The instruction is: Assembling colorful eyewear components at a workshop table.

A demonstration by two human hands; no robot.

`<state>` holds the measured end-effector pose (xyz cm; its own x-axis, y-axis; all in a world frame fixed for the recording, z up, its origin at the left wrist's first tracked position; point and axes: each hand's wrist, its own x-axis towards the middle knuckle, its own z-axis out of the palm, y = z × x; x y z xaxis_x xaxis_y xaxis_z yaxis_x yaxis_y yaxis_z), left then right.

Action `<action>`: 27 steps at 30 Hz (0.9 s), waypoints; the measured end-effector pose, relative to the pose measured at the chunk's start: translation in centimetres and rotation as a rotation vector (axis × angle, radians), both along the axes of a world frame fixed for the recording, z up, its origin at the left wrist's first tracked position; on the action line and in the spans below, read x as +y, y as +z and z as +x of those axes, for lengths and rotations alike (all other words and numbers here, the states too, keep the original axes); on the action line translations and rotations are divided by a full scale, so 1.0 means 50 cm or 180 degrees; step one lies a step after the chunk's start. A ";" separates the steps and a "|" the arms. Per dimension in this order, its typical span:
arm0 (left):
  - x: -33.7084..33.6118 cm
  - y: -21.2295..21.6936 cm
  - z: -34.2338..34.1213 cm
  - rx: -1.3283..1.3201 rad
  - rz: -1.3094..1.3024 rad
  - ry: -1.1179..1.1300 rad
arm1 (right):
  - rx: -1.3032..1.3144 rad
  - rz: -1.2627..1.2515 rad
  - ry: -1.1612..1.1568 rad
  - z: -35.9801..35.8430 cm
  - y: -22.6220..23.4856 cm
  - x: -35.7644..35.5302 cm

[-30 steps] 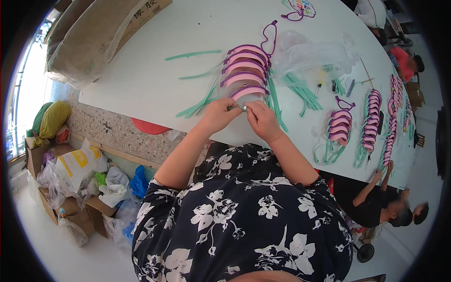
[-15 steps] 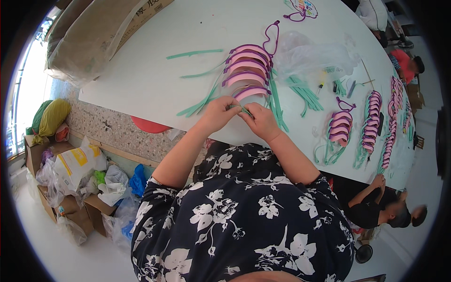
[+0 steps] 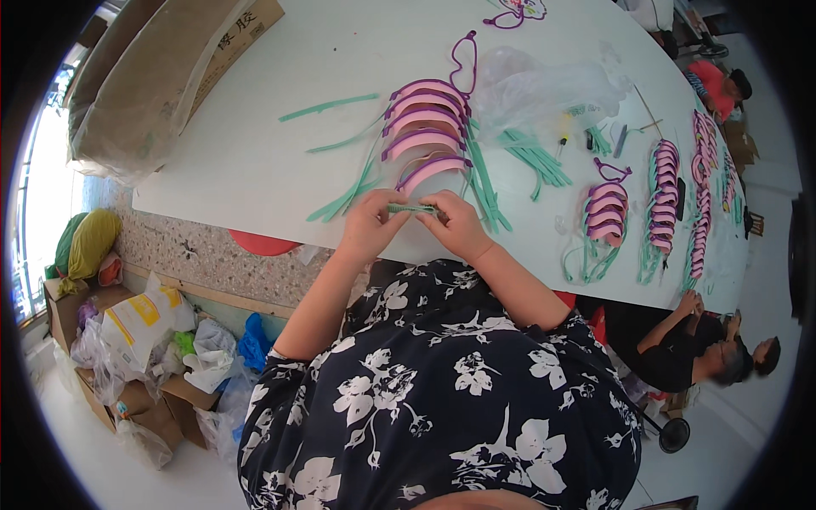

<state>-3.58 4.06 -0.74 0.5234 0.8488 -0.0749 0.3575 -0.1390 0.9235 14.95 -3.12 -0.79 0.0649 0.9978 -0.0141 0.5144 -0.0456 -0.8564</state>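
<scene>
Over my feed I see the left hand and right hand slightly farther apart than a second ago — more green strip showing between them — while my view has swung a little rightward.

On the table, a hand could pass at left between the big box and the loose straps, or at right between the right hand and the small row of pink bands. Straight ahead, the green strap held across from the left hand closes the gap, with the long row of pink bands just beyond; farther right, a crumpled plastic bag and a strap bundle stand in the way.
</scene>
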 end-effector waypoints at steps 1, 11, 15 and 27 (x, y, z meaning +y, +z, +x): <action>0.004 0.024 0.000 0.0224 0.0219 -0.0024 | -0.0158 0.0224 0.0152 0.003 0.001 -0.004; -0.010 -0.014 0.037 0.0256 0.0315 -0.1152 | -0.0157 0.0359 -0.0149 0.048 0.022 -0.065; 0.006 0.024 0.032 0.0130 -0.0584 -0.1046 | -0.1738 -0.0212 -0.0378 0.118 -0.069 -0.144; -0.021 0.061 0.070 -0.0571 -0.1246 -0.0814 | -0.0751 0.0117 -0.1076 0.091 0.002 -0.106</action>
